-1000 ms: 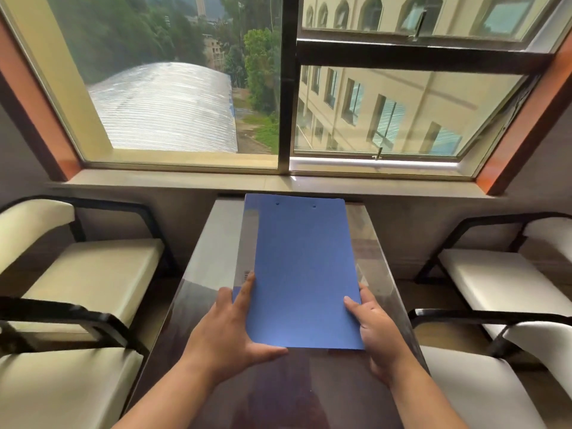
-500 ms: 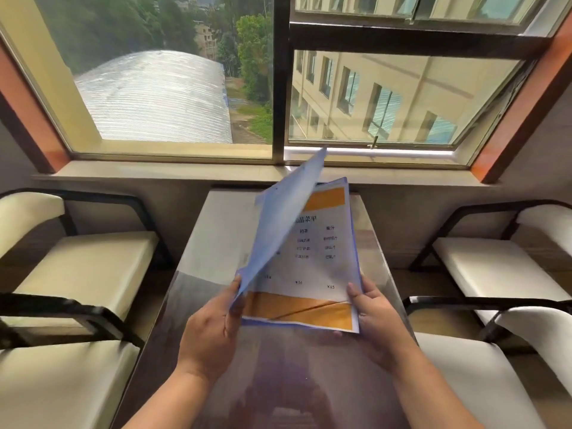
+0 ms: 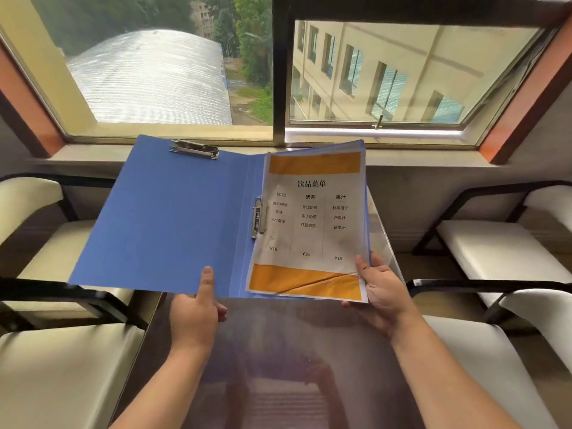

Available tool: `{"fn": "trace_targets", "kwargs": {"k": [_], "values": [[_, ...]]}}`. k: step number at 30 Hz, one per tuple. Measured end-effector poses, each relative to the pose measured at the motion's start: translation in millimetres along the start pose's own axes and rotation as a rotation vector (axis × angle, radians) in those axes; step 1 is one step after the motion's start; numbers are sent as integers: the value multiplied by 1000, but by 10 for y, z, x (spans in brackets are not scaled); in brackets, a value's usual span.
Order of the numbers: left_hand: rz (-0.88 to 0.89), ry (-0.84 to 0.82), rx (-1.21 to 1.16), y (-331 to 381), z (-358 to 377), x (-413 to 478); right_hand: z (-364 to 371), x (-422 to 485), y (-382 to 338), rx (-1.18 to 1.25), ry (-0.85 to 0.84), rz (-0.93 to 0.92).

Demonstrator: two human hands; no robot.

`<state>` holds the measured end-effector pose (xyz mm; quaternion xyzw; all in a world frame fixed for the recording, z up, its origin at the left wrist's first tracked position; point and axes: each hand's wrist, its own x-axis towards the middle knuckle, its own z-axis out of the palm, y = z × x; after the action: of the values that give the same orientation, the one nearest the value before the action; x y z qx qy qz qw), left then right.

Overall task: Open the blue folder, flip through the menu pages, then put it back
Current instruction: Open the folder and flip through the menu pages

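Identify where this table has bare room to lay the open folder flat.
Bare glass table runs between the two forearms, below the blue folder. Left hand and right hand crowd the folder's near edge.

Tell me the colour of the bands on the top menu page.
Orange bands on the menu page, top and bottom; head view.

- The left hand (image 3: 194, 317) is raised in front of the body, its thumb lying flat and pointing away on the inside of the folder (image 3: 167, 218), the other fingers hidden beneath the lower edge.
- The left forearm runs bare from the lower edge of the view up to the wrist.
- The right hand (image 3: 382, 292) grips the lower right corner of the menu page (image 3: 312, 224), thumb on top, fingers curled underneath.
- The right forearm is bare and angles in from the lower right.
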<state>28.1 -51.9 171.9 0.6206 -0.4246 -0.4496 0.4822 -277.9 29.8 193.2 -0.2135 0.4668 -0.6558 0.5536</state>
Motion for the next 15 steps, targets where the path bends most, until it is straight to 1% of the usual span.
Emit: {"fn": "trace_targets", "kwargs": {"k": [2,4,5,6,7,8,9,10,11,12,15], "values": [[59,153,22,30,-64,22,15,-11,-14,22,1,-3],[94,315,149,63,-117,39,22,-12,-19,15,26,5],[159,362,238,106,-120,15,26,-7,-17,12,40,6],[284,370,320,168,-104,-38,36,-5,-12,13,48,7],[456,339,393,231,-68,-109,51,-9,-6,16,52,10],[640,267,465,292,-14,-185,70,-15,10,18,49,11],[803,162,550,361,71,-274,91,-29,27,16,44,13],[916,45,651,421,184,-360,120,-45,46,12,35,13],[965,-69,751,475,316,-438,148,-65,64,8,22,11],[957,-165,833,531,452,-509,177,-81,78,7,7,7],[808,-346,999,662,740,-594,228,-127,87,14,-44,-9]]}}
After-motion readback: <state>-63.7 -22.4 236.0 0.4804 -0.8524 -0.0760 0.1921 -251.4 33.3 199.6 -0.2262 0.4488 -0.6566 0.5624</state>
